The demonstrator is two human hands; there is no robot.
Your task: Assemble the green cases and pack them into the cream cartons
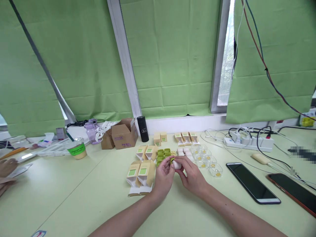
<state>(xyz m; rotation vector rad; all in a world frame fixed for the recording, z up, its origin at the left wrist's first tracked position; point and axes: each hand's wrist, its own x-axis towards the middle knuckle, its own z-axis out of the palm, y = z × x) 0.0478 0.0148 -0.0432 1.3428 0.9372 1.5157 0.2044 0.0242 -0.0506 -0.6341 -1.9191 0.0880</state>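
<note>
Over the pale green table (pixel 98 197), my left hand (pixel 163 177) and my right hand (pixel 191 176) meet around a small white piece (pixel 176 165) with a green cap (pixel 172 161). Both hands pinch it, fingers closed. Just behind it lie several green caps (pixel 163 154), several white pieces (pixel 184 151) and several clear round lids (pixel 206 160). Tan cartons with green labels (pixel 141 172) lie open to the left of my hands. More small cartons (pixel 186 137) stand further back.
Two phones (pixel 252 181) (pixel 293 192) lie at the right, behind them a power strip (pixel 249 141) with tangled cables. A black bottle (pixel 143 129), brown cardboard boxes (pixel 122 135) and a green-banded cup (pixel 77 149) stand at the back left. Another person's hand (pixel 6 169) rests at the far left edge.
</note>
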